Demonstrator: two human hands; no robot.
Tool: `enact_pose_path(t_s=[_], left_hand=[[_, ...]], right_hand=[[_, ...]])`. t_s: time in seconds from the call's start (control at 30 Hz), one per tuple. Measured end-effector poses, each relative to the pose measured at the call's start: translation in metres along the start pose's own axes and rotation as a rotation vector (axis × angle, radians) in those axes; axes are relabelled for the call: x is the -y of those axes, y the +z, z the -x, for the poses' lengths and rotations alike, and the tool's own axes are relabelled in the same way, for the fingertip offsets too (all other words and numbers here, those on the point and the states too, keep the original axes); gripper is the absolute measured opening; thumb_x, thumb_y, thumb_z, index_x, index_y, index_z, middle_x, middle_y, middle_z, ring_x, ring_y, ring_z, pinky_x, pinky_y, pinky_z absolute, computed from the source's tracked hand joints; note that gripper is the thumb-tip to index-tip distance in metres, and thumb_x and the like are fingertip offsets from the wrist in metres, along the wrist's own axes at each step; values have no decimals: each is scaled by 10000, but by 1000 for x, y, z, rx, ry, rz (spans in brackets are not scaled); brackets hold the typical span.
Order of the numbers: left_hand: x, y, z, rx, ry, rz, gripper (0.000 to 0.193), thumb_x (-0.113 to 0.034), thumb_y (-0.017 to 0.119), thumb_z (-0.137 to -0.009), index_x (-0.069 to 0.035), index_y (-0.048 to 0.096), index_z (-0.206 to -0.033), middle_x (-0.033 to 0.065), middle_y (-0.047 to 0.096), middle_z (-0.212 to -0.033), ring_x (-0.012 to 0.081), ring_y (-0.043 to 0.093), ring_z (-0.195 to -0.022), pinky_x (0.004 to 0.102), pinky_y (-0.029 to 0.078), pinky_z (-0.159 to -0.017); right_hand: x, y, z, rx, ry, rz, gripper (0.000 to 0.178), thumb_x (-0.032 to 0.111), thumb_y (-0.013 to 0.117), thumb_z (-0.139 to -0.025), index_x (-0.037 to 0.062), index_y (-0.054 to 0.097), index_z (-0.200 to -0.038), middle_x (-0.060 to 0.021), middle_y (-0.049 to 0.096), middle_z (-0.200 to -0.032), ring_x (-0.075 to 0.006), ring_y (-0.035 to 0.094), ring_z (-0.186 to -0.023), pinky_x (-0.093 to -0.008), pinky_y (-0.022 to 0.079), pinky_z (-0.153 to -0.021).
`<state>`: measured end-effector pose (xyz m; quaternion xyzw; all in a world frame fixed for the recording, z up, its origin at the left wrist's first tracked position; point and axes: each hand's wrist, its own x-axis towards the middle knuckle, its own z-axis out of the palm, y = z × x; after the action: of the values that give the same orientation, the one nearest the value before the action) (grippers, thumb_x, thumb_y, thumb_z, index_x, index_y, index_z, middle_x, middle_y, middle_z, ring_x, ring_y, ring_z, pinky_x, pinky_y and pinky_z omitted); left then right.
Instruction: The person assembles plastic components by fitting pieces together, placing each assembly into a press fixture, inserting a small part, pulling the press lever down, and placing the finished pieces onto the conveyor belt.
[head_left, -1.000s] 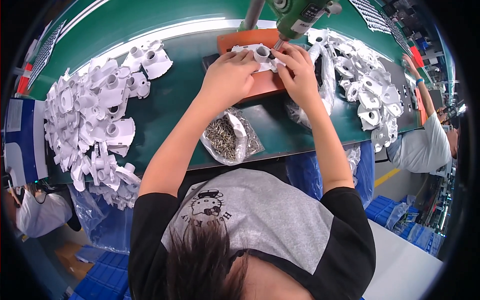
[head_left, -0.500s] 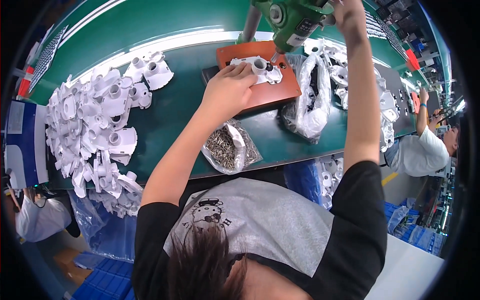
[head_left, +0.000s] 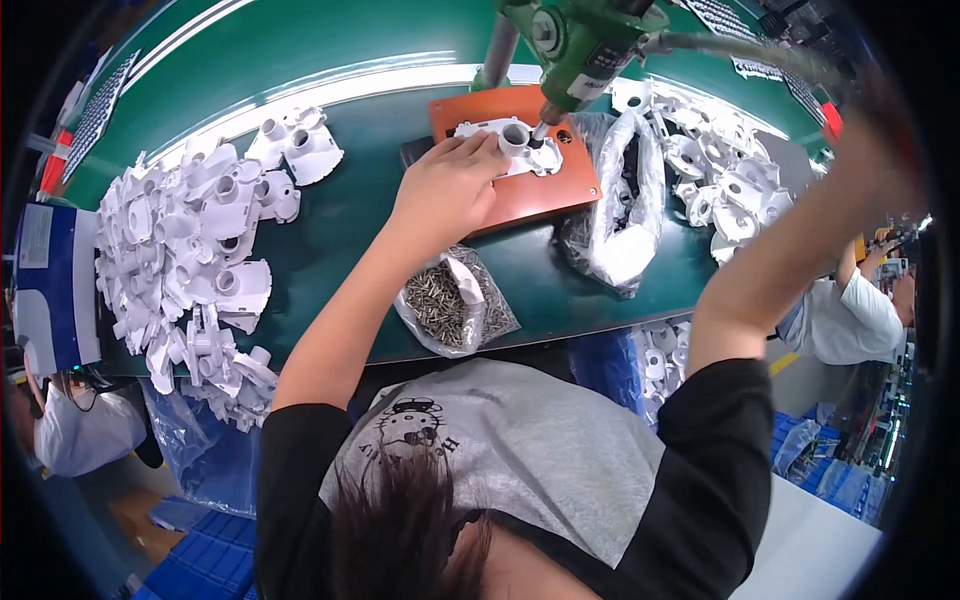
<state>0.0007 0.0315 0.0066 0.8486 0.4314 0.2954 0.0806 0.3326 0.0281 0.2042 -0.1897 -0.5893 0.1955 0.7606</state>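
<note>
My left hand (head_left: 455, 175) lies over the left side of a white plastic part (head_left: 545, 157), its fingers together and holding it on an orange block (head_left: 540, 198). The part has a round tube standing up beside the fingertips. Above it is a green hand press (head_left: 590, 50), its metal tip (head_left: 541, 130) down at the part, just right of the tube; whether they touch is hard to tell. Out at the far right, my right hand (head_left: 885, 150) is smeared by motion near the outer end of the press lever (head_left: 745, 50). Its fingers and grip do not show.
A clear bag of small metal screws (head_left: 437, 302) lies near the front edge. Right of the block stands a plastic bag with dark pieces (head_left: 625, 205). White parts are heaped at left (head_left: 170, 240) and right (head_left: 725, 180). Another person (head_left: 850, 315) works at far right.
My right hand has swung from beside the press out to the far right and downward, the lever now showing at full length. The press tip has come lower. My left hand stays on the part.
</note>
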Motion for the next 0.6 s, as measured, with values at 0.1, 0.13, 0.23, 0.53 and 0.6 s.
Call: enact_pose_path(t_s=[0.1, 0.13, 0.23, 0.53, 0.6], left_hand=[[-2, -5, 3, -62, -5, -14, 275, -85, 549, -750, -85, 641, -1009, 120, 589, -1177, 301, 553, -1088, 387, 421, -970], [-6, -1, 0, -89, 35, -33, 260, -70, 552, -728, -65, 638, -973, 135, 604, -1143, 290, 567, -1066, 372, 424, -963], [-6, 0, 0, -93, 42, -31, 250, -72, 548, -752, -70, 634, -986, 127, 598, -1155, 313, 566, -1058, 387, 437, -939], [5, 17, -19, -164, 61, -107, 337, -167, 505, -834, -13, 477, -1134, 168, 583, -1095, 334, 511, -1086, 437, 356, -958], [3, 5, -30, -20, -27, 46, 354, -218, 510, -843, -38, 480, -1146, 168, 543, -1155, 331, 467, -1141, 440, 301, -1000]], right_hand=[[2, -38, 90, 346, -137, 4, 280, 351, 404, -744, 153, 387, -547, -82, 540, -702, -287, 471, -801, -505, 288, -961], [0, -30, 145, 80, 13, -163, 282, 341, 399, -753, 139, 385, -556, -111, 556, -726, -282, 466, -851, -503, 285, -970], [-1, -15, 194, -281, 72, 17, 299, 347, 397, -750, 126, 384, -549, -135, 559, -725, -300, 456, -880, -493, 289, -956], [-26, 52, 30, -236, 123, -676, 398, 378, 474, -870, 7, 618, -847, -73, 562, -763, -169, 505, -787, -315, 402, -848], [-42, 116, 5, -232, 286, -484, 328, 320, 515, -863, 13, 587, -955, -75, 561, -876, -168, 517, -829, -294, 429, -804]])
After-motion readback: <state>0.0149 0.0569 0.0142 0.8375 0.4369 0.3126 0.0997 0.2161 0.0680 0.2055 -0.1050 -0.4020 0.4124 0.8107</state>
